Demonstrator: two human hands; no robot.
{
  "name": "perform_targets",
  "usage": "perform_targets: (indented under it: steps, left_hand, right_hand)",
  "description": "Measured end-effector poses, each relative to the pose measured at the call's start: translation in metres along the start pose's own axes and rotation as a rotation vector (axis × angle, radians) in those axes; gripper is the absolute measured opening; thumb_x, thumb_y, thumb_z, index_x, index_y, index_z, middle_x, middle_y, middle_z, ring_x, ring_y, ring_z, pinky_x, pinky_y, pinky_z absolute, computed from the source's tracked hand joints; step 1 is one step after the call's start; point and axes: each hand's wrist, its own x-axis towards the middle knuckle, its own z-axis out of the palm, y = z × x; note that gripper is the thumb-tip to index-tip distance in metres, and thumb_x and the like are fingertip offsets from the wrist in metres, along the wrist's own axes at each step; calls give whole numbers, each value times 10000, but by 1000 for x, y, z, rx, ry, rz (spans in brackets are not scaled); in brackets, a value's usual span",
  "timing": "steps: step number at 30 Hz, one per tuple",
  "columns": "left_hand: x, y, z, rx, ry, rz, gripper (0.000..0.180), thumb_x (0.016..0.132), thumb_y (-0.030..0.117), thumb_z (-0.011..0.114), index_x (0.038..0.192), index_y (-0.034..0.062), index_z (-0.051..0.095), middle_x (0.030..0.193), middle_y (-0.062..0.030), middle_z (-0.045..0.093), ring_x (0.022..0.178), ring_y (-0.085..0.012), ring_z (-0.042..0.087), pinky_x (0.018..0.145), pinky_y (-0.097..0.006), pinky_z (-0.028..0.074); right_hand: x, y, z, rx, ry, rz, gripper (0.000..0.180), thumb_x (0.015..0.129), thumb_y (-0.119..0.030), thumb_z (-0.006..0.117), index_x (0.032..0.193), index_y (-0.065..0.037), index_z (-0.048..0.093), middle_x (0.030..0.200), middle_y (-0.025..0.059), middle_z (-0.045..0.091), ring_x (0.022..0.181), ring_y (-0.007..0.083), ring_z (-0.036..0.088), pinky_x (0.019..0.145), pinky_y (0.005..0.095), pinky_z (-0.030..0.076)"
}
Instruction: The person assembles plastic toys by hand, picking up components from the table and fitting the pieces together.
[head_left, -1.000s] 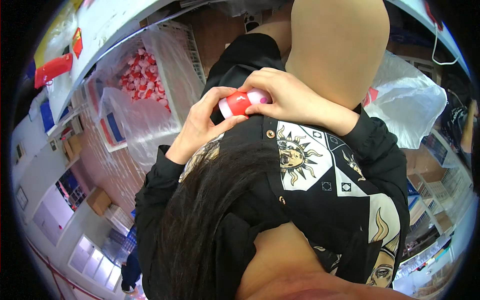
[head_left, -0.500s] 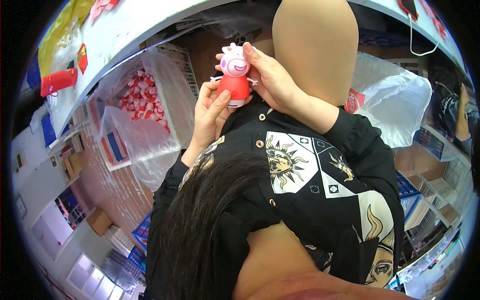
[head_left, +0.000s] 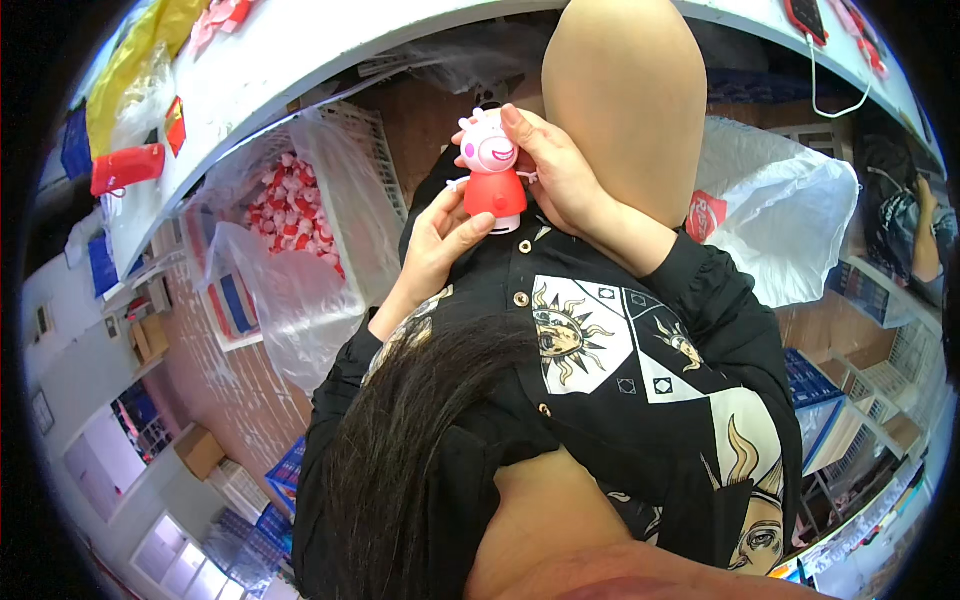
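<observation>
A pink and red toy pig figurine (head_left: 494,198) is held upright over my lap, its face turned up toward me. It has a pink head, a red body, thin little arms and a white base. My left hand (head_left: 430,252) grips it low on its left side, the thumb lying near the base. From the right, my right hand (head_left: 568,178) closes around the head, with its thumb against the head's side. Fingertips show behind the head's left edge. The back of the figurine is hidden.
Left of my lap, a white crate lined with a clear plastic bag (head_left: 300,300) holds several small pink and red pieces (head_left: 290,212). A white plastic bag (head_left: 785,225) lies right. A white table (head_left: 420,38) curves ahead, bearing a red pouch (head_left: 128,170) and a phone (head_left: 806,20) with a cable.
The figurine and both hands have come a little nearer my body and slightly to the right. Both hands keep their hold. The view has shifted slightly.
</observation>
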Motion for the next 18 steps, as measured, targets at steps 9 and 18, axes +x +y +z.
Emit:
perform_targets:
  steps: [9, 18]
  left_hand:
    - [-3, 0, -2, 28, 36, -2, 517, 849, 107, 653, 1289, -41, 427, 1216, -118, 552, 1118, -167, 534, 977, -300, 392]
    - [-4, -1, -1, 69, 53, 81, 509, 840, 77, 654, 1282, -45, 432, 1204, -122, 555, 1107, -178, 543, 963, -302, 409]
  right_hand:
    - [1, -1, 3, 17, -55, 76, 575, 948, -471, 446, 1294, -12, 444, 1269, 137, 539, 1139, 202, 545, 966, 350, 435]
    - [0, -3, 9, 58, -130, 84, 430, 895, -248, 622, 1247, -42, 484, 1114, 59, 595, 1018, 118, 556, 915, 281, 432]
